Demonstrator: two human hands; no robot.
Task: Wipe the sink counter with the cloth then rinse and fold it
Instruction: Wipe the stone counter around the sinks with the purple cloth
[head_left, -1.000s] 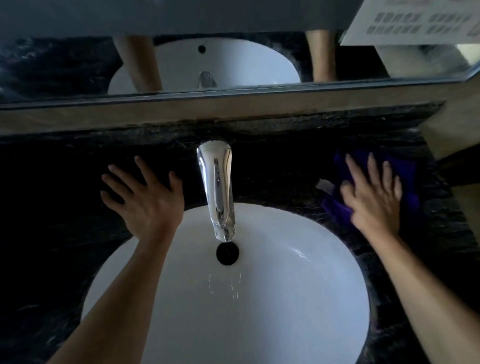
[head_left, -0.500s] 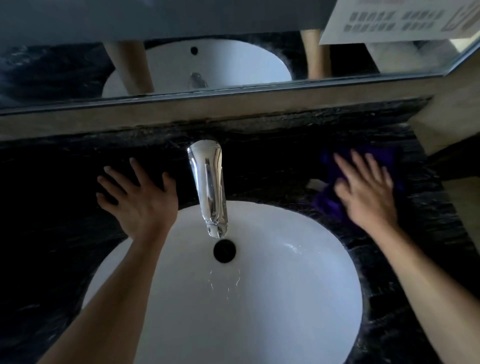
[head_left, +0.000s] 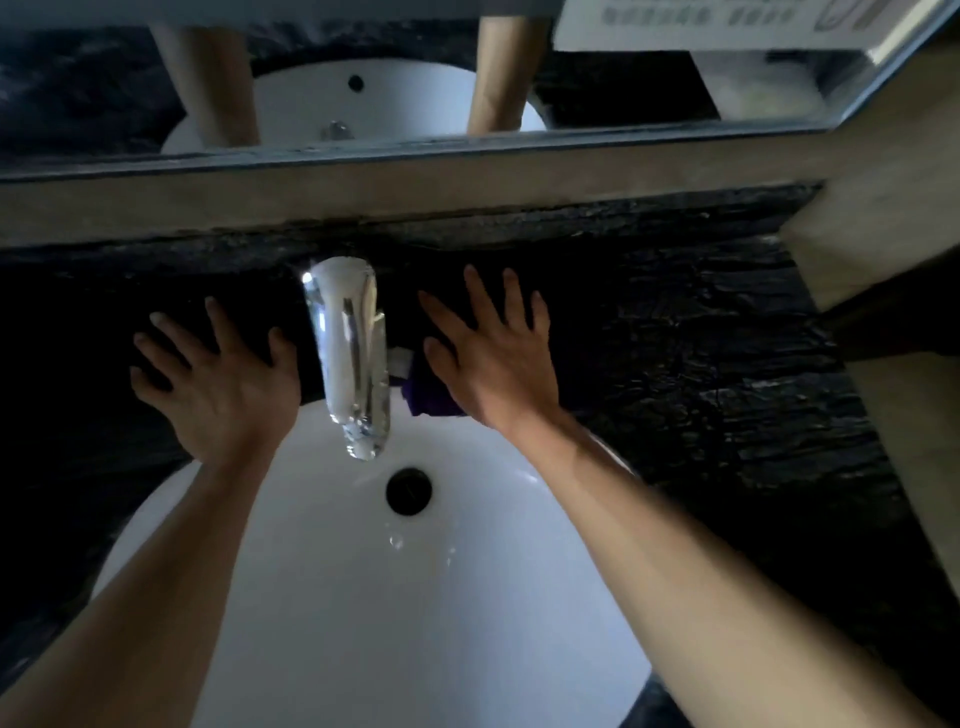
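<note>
The right hand (head_left: 493, 358) has swept in from the far right of the counter (head_left: 701, 364) and now sits just beside the tap (head_left: 350, 358), dragging the cloth (head_left: 431, 400) along underneath it. The left hand (head_left: 218, 384) has barely shifted, planted on the other side of the tap.

Here's the relation that matters: the cloth lies directly under the right palm, pinned flat to the dark counter at the back rim of the sink (head_left: 363, 597), with the tap immediately to its left. Only a strip of it shows, peeking out at the thumb side and toward the basin edge, so its long axis can't be read. The right hand is plainly the one on it; the left is close but the tap stands between.

Both hands are spread wide, fingers straight and splayed. The right presses down on the cloth, the left rests bare on the counter, holding nothing.

The cloth itself looks deep purple, soft and rumpled, with a small pale tag or label showing near the tap. The counter to the right glistens, which suggests it is wet from the wipe. The tap blocks a straight run leftward, so my guess is the next stroke goes round it or swings back.
</note>
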